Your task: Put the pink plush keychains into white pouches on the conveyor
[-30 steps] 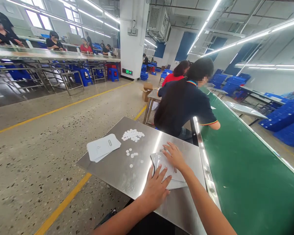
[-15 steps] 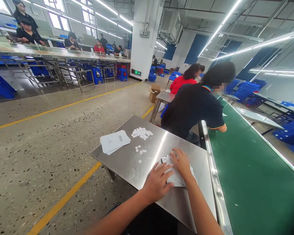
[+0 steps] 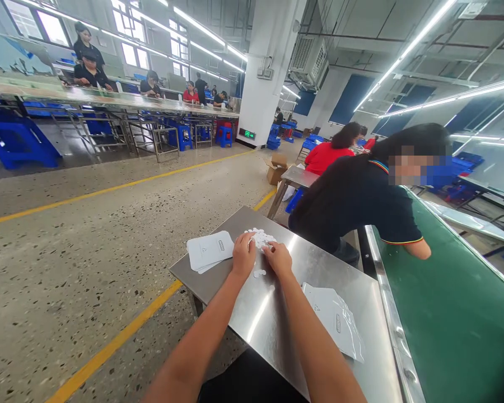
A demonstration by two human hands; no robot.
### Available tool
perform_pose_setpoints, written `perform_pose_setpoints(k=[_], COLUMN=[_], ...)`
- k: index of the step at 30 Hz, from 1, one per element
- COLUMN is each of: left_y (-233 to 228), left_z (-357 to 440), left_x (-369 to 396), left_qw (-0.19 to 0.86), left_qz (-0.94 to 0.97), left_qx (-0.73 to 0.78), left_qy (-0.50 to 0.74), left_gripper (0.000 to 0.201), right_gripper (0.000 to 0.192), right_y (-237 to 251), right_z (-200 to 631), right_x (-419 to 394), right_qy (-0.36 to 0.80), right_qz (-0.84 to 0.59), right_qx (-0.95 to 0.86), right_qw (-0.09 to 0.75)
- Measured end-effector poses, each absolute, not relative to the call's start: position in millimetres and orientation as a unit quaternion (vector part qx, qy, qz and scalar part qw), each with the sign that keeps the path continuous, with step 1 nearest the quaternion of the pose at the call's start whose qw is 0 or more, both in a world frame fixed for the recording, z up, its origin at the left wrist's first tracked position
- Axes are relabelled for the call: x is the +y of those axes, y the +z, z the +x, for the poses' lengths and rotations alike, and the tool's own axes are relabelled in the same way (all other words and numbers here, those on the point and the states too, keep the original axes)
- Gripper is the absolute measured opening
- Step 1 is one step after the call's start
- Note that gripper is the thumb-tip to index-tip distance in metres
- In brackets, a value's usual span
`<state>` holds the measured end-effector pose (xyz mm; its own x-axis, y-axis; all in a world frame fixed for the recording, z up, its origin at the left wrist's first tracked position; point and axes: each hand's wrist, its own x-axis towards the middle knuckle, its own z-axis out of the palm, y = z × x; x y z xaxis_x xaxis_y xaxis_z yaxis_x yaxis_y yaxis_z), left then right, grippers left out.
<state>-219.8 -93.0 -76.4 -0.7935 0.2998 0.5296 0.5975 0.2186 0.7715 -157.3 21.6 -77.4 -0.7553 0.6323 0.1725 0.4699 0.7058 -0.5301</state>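
Observation:
My left hand (image 3: pixel 243 256) and my right hand (image 3: pixel 278 258) rest side by side on the steel table (image 3: pixel 273 319), fingers curled down among the small white round discs (image 3: pixel 260 238). A few loose discs (image 3: pixel 259 273) lie just below my hands. Whether either hand has pinched a disc is hidden by the fingers. A stack of white pouches (image 3: pixel 210 251) lies left of my left hand. Another pile of white and clear pouches (image 3: pixel 334 319) lies to the right, nearer me, untouched.
A green conveyor belt (image 3: pixel 449 313) runs along the table's right edge. A person in a dark shirt (image 3: pixel 361 201) sits just beyond the table, another in red (image 3: pixel 330 157) further on. Yellow floor lines, blue stools and other workers are to the left.
Both hands left the pouch pile at the right of the table and moved forward and left to the white discs. The camera view shifted left and tilted.

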Motion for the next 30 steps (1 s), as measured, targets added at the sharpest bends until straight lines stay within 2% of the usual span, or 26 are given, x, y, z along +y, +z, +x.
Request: perform_pose_setpoints(k=[6,11,21,30], left_y=[-78.9,-85.3,-80.7,-79.6], left_z=[-242.6,-246.4,-239.6,-243.2], left_x=[-86.6,-85.2,-81.5,-81.9], left_qw=[0.095,0.033,-0.043,-0.052], left_qz=[-0.306,-0.329,-0.415,-0.373], left_qx=[-0.758,-0.75,-0.723,-0.751], left_qy=[-0.569,-0.572,-0.55,-0.543], left_gripper=[0.027,0.025,0.024,0.016], right_gripper=[0.018,0.014,0.035,0.038], right_y=[-86.5,-89.0,-93.5,-88.5], right_z=[-169.1,-162.9,-154.0,-147.4], right_x=[17.0,16.0,17.0,14.3], right_qy=[0.253,0.311,0.544,0.618], right_qz=[-0.33,-0.326,-0.273,-0.254], right_qx=[-0.892,-0.866,-0.746,-0.696], right_qw=[0.177,0.214,0.27,0.264])
